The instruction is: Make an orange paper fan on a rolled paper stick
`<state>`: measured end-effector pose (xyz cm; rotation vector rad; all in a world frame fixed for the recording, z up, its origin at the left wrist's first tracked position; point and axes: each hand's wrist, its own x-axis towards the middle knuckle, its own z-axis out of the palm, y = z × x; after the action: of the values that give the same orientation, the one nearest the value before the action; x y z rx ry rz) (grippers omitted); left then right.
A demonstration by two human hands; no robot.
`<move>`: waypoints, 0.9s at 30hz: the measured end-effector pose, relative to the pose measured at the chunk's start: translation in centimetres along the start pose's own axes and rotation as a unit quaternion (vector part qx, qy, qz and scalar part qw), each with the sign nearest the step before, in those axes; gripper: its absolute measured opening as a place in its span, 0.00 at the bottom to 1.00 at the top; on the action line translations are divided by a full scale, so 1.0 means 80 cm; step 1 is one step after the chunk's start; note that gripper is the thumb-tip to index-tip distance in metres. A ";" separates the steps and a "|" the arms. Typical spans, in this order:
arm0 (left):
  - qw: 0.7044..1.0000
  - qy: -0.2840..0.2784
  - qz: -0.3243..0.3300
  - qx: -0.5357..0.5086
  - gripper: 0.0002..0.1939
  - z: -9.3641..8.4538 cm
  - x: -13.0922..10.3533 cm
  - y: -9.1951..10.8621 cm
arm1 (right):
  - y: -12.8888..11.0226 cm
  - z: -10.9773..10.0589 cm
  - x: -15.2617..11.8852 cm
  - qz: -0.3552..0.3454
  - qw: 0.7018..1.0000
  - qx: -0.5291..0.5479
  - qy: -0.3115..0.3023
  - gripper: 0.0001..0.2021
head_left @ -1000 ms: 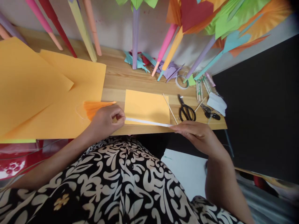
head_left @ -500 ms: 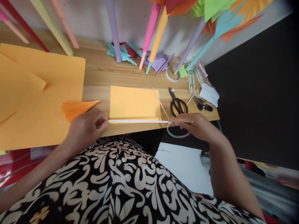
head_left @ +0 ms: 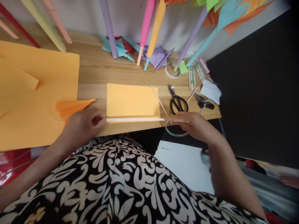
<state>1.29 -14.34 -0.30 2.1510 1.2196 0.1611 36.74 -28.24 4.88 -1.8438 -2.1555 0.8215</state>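
Note:
A white strip of tape (head_left: 135, 119) runs straight along the near edge of a yellow-orange paper sheet (head_left: 133, 101). Its left end is pinched between the thumb and finger of my left hand (head_left: 86, 123), by the sheet's near left corner. At the near right corner, my right hand (head_left: 190, 121) is closed on the other end of the tape. The tape roll (head_left: 176, 134) hangs below that hand, over the table edge, partly hidden by the fingers. A thin stick (head_left: 158, 101) slants across the sheet's right side. Behind my left hand lies a pleated orange paper piece (head_left: 72, 107).
Black scissors (head_left: 177, 104) lie beyond my right hand, with keys (head_left: 201, 101) to their right. Another tape roll (head_left: 173, 71) sits near the wall. Large orange paper (head_left: 46, 68) covers the table's left. Paper-wrapped sticks (head_left: 108, 28) lean along the back wall.
The tape has come down from just above the sheet's near edge to lie along it, as far as I can see. Both hands have shifted slightly left in view, still gripping.

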 end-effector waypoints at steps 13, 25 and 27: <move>0.996 -0.054 -0.023 0.065 0.09 -0.007 0.002 0.013 | -0.043 0.012 0.007 0.078 0.895 -0.418 -0.132 0.27; 0.992 -0.061 -0.014 0.105 0.07 -0.004 0.002 0.015 | -0.059 0.016 0.011 0.105 0.885 -0.428 -0.150 0.27; 0.992 -0.061 -0.011 0.111 0.07 -0.003 0.002 0.014 | -0.063 0.015 0.013 0.113 0.884 -0.427 -0.156 0.26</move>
<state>2.04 -14.50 0.53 2.2965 1.2387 -0.1208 31.64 -27.97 6.26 -2.5324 -2.8385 0.1700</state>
